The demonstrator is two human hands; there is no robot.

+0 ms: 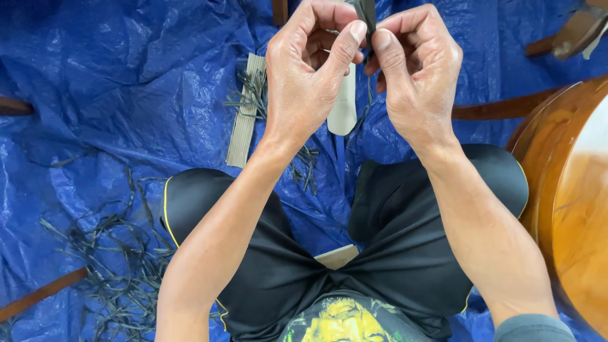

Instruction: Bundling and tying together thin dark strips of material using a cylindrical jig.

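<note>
Both my hands are raised in front of me, close together. My left hand (pixel 307 69) and my right hand (pixel 415 69) pinch a thin dark strip (pixel 366 16) between thumbs and fingers at the top of the view. A flat pale blade-like piece (pixel 344 111) hangs down behind my left hand; which fingers carry it is hidden. I sit with my knees apart in black shorts (pixel 405 240) on a blue tarpaulin (pixel 126 76).
A pale ribbed slat (pixel 244 123) lies on the tarpaulin with dark trimmings (pixel 253 95) across it. Several dark strips (pixel 114 266) are heaped at lower left. A glossy round wooden piece (pixel 570 196) stands at right. Brown wooden sticks (pixel 41 294) lie around.
</note>
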